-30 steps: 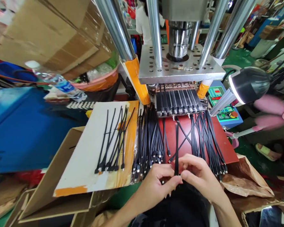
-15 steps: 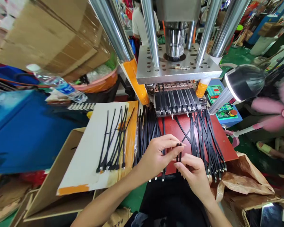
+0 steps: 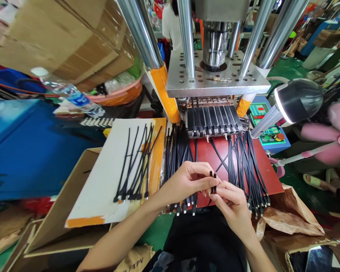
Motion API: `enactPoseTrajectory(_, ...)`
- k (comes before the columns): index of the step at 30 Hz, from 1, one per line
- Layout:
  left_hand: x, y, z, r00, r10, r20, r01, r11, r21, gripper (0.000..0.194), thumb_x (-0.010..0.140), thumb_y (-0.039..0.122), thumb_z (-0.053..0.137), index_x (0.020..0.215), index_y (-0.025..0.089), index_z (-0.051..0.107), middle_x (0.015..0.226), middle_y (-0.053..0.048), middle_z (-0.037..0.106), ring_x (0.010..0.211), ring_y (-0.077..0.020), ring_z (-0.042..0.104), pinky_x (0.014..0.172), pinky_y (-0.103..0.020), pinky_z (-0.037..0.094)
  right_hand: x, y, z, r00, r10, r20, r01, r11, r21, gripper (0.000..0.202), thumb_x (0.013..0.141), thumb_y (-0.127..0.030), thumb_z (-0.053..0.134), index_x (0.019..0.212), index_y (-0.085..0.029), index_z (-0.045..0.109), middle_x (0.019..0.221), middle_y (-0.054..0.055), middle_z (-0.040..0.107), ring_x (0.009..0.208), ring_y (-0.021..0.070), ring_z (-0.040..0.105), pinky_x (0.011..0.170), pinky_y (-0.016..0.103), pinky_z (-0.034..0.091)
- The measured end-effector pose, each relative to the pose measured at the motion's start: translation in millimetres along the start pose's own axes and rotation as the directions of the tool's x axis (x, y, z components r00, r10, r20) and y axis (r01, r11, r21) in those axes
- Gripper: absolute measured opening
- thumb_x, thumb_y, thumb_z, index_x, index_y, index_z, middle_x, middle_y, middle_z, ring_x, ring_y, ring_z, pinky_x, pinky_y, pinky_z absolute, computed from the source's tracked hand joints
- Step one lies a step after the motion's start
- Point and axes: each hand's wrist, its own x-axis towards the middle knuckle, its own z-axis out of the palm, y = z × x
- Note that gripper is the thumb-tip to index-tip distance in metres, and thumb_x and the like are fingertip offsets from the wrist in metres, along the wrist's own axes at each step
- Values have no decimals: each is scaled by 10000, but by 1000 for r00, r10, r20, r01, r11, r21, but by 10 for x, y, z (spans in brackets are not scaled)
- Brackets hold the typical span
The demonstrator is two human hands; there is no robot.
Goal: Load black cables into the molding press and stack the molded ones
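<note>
Two short lengths of flat black cable [image 3: 214,189] stand side by side between the fingertips of both my hands. My left hand [image 3: 184,181] pinches them from the left, thumb and fingers closed. From the right, my right hand [image 3: 232,200] grips them just below, its fingertips almost touching the left ones. The rest of these cables is hidden by my hands. Beyond them, a metal mould [image 3: 215,120] holds several black cable pieces in a row. One bundle of black cables [image 3: 177,151] lies left of my hands, another cable bundle [image 3: 249,170] lies to the right, ends toward me.
A steel press plate [image 3: 218,88] on thick columns hangs over the mould. Left, a white board [image 3: 102,181] carries several finished-looking black cables [image 3: 136,166]. A lamp [image 3: 299,100], control box [image 3: 269,124] and pink fan [image 3: 323,132] stand right. Open cardboard boxes [image 3: 65,196] flank the red worktop [image 3: 204,151].
The view has shifted slightly. My hands stay in front of the mould, and the fingertips have drawn closer together around the two black cables.
</note>
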Motion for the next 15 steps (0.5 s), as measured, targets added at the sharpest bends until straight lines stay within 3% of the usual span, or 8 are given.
enactPoseTrajectory(3, 21, -42, 1, 997, 49, -60, -52, 997, -50, 369, 851, 463, 895, 751, 140, 747, 810, -8, 658, 576, -96, 620, 542, -221, 514, 42, -37, 24, 999, -26, -30, 24, 999, -44, 183, 1031, -198, 646, 875, -223, 737, 774, -5, 599, 645, 113, 530, 564, 238, 387)
enactPoseTrajectory(5, 38, -47, 7, 979, 156, -129, -145, 985, 88, 354, 860, 444, 892, 732, 148, 747, 789, -14, 676, 601, -104, 620, 552, -221, 499, 80, -25, 71, 997, -44, -67, 39, 996, -80, 248, 1030, -182, 624, 784, -208, 653, 729, -23, 525, 617, 108, 473, 557, 243, 358)
enactPoseTrajectory(8, 92, 20, -20, 929, 343, -141, -276, 893, 355, 343, 930, 438, 828, 738, 164, 758, 747, -19, 694, 666, -124, 631, 617, -239, 492, 91, 65, 192, 998, -32, -59, 26, 994, -103, 288, 1023, -170, 592, 741, -206, 545, 704, -36, 466, 631, 112, 460, 589, 241, 365)
enactPoseTrajectory(12, 308, 146, -244, 823, 535, -192, -325, 721, 612, 319, 955, 393, 803, 730, 180, 729, 793, -8, 691, 730, -139, 640, 719, -276, 513, 7, 184, 291, 983, 99, 155, -88, 993, -74, 260, 1041, -243, 603, 785, -200, 590, 748, -20, 521, 678, 123, 497, 615, 241, 378)
enactPoseTrajectory(15, 614, 130, -555, 768, 599, -228, -253, 611, 750, 239, 932, 321, 814, 753, 183, 737, 1006, -50, 733, 959, -198, 701, 922, -348, 542, 94, 129, 121, 922, 149, 356, -132, 989, -71, 369, 1050, -310, 628, 707, -190, 566, 771, -6, 564, 702, 123, 519, 631, 245, 378)
